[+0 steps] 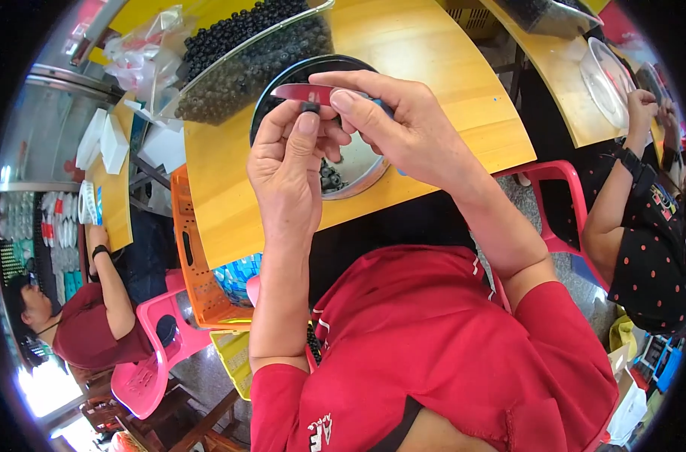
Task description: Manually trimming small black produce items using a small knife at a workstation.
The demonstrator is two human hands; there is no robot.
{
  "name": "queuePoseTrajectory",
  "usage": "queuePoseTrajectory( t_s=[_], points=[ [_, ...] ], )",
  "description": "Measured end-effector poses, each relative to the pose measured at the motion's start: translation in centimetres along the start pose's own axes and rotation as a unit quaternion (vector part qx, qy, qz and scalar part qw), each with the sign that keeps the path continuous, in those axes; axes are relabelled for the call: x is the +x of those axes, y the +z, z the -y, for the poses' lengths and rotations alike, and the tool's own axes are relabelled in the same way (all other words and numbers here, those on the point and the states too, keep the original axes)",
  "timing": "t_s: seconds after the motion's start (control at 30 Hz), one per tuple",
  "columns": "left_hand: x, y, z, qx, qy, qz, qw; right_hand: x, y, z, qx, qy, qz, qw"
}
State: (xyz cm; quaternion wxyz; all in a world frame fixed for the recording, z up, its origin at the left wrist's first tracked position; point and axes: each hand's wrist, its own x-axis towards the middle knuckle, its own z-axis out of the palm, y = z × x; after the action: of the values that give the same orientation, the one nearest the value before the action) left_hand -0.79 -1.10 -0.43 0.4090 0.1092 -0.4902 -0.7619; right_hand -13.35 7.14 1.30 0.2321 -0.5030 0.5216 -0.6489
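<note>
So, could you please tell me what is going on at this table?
The person's left hand pinches a small black piece between thumb and fingers, while the right hand holds what looks like a knife close to it. Both hands are above a bowl on the table. More dark pieces lie in the bowl, and a clear tub beside it holds many black ones.
</note>
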Motion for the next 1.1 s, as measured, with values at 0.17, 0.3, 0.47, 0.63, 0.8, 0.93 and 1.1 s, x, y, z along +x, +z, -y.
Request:
queuePoseTrajectory(
  t_s=[0.17,0.3,0.47,0.63,0.8,0.93,1.1],
  points=[
    [0.0,0.2,0.3,-0.001,0.001,-0.002,1.0,-0.1,-0.4,0.2,0.01,0.0,0.021,1.0],
    [0.1,0.3,0.9,-0.016,0.034,0.002,0.999,-0.2,-0.4,0.4,0.0,-0.017,0.009,1.0],
    [0.3,0.2,0.9,-0.033,0.043,0.015,0.998,-0.3,-0.3,0.2,0.028,-0.013,0.001,1.0],
    [0.1,-0.2,0.3,0.011,0.044,0.043,0.998,-0.3,-0.6,0.6,0.008,0.007,0.015,1.0],
    [0.7,0.4,-0.6,-0.063,-0.013,0.04,0.997,-0.3,-0.5,0.6,0.102,0.042,0.002,0.994],
    [1.8,-1.7,-1.8,-0.058,-0.084,0.038,0.994,-0.1,-1.2,0.9,0.097,0.056,-0.017,0.994],
    [3.5,-3.9,-4.7,0.12,-0.156,0.083,0.977,0.1,-2.1,0.7,0.074,0.04,-0.043,0.996]
  ],
)
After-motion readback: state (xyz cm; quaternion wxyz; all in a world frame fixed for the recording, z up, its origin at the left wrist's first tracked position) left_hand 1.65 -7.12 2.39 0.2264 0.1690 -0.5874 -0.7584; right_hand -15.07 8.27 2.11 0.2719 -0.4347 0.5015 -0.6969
